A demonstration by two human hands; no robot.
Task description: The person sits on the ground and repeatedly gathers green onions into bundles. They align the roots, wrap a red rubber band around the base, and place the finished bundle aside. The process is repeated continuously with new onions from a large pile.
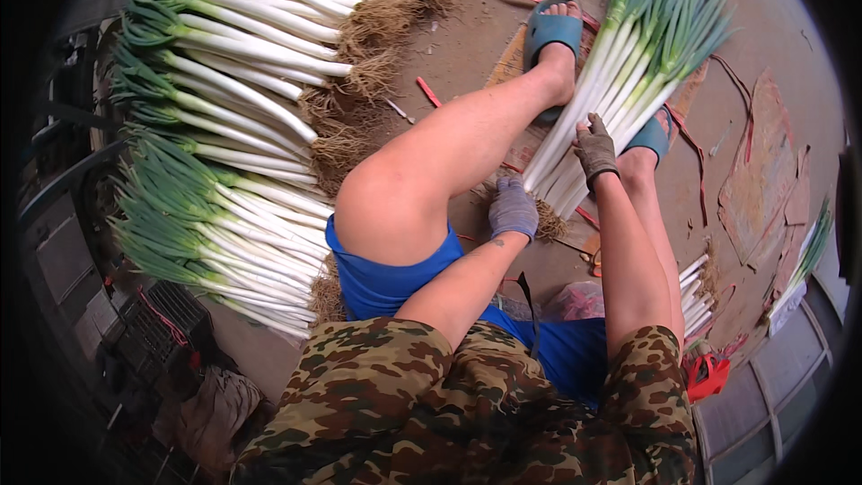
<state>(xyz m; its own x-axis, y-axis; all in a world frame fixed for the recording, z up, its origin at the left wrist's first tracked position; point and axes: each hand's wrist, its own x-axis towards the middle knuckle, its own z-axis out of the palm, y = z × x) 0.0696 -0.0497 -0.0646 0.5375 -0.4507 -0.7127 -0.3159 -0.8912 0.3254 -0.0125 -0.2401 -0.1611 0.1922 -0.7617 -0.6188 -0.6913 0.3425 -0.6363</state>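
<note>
A bundle of long green onions (596, 108) lies on the floor between my feet, its leaves pointing away from me and its roots towards me. My left hand (513, 207), in a grey knitted glove, is at the root end, against the left side of the bundle; its fingertips are hidden. Over the white stalks rests my right hand (597, 148), in a brown glove with bare fingertips, fingers partly spread. Whether either hand grips the stalks cannot be told. Beneath the bundle are flattened cardboard (506, 67) and red ribbon (693, 138).
Large piles of green onions (262, 74) lie at the left, roots facing inward. Orange-handled scissors (596, 263) are on the floor near my right forearm. More onions (695, 296), torn cardboard (757, 175) and a red bag (707, 377) lie at the right.
</note>
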